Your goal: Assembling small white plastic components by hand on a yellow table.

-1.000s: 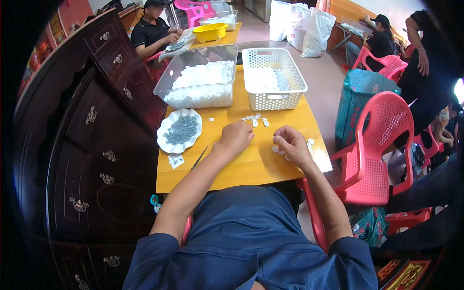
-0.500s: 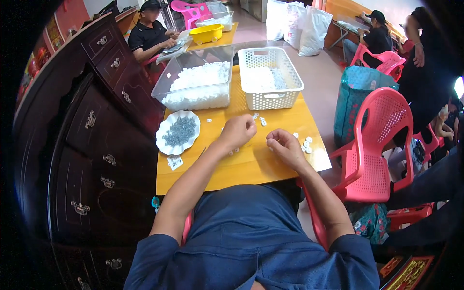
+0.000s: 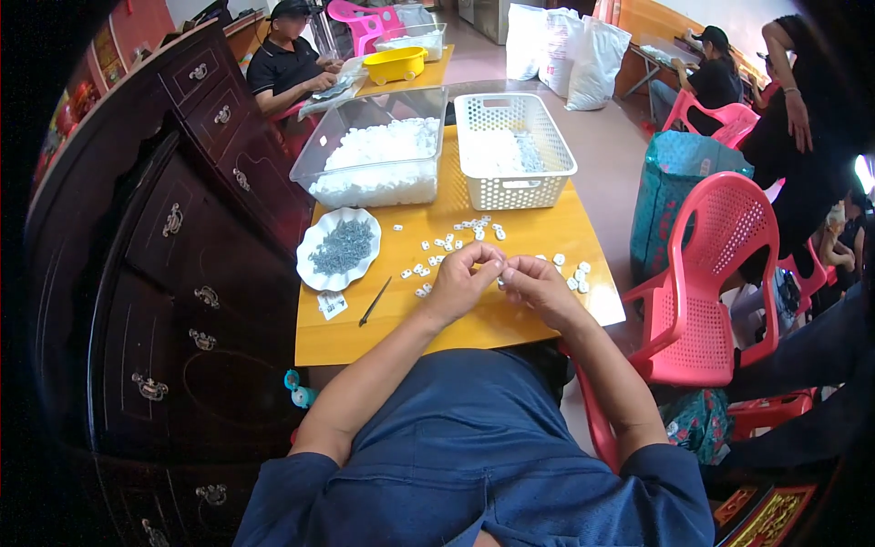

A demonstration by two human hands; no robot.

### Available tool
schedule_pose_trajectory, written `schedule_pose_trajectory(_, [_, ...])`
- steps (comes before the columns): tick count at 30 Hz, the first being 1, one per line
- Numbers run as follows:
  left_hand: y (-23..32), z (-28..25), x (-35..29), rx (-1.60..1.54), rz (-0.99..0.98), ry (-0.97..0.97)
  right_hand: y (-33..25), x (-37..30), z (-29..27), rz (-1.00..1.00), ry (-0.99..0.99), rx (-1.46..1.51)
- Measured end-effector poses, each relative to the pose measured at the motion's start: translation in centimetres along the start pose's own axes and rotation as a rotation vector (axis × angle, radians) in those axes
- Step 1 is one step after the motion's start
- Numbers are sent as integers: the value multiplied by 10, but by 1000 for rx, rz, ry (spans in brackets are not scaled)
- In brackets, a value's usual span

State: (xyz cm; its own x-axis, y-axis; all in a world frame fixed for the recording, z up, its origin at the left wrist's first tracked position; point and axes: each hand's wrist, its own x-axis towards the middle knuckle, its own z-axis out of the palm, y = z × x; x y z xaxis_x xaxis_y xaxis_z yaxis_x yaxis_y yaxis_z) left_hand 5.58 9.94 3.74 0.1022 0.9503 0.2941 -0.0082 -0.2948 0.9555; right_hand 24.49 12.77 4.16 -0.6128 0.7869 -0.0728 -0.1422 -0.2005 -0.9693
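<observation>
My left hand (image 3: 463,284) and my right hand (image 3: 544,292) meet over the near part of the table, fingertips pinched together. A small white plastic piece (image 3: 500,283) shows in part at my right fingertips; what my left fingers pinch is hidden. Around my left hand lie several loose white pieces (image 3: 425,271) with dark holes. More white pieces (image 3: 579,277) are heaped beside my right hand. A scalloped white plate (image 3: 308,239) of small grey screw-like parts (image 3: 342,247) stands at the left. Between it and my left forearm rests a thin dark pointed tool (image 3: 375,303).
Behind the pieces stand a clear bin (image 3: 365,191) of white parts and a white perforated basket (image 3: 518,193). A dark cabinet (image 3: 196,301) borders the table (image 3: 437,339) on the left, a pink chair (image 3: 702,310) on the right. Another person (image 3: 284,68) sits at the far left.
My left hand has moved right and nearer, meeting my right hand at the fingertips. White pieces and the dark tool, covered before by my left hand and forearm, now show.
</observation>
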Motion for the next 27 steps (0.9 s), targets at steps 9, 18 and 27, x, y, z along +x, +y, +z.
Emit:
schedule_pose_trajectory(9, [17, 5, -10, 308, 179, 74, -5, -5, -1, 54, -10, 34])
schedule_pose_trajectory(18, [24, -8, -19, 405, 153, 52, -4, -3, 4, 46, -49, -47])
schedule_pose_trajectory(27, [4, -16, -21, 202, 17, 70, 11, 1, 3, -101, -9, -99])
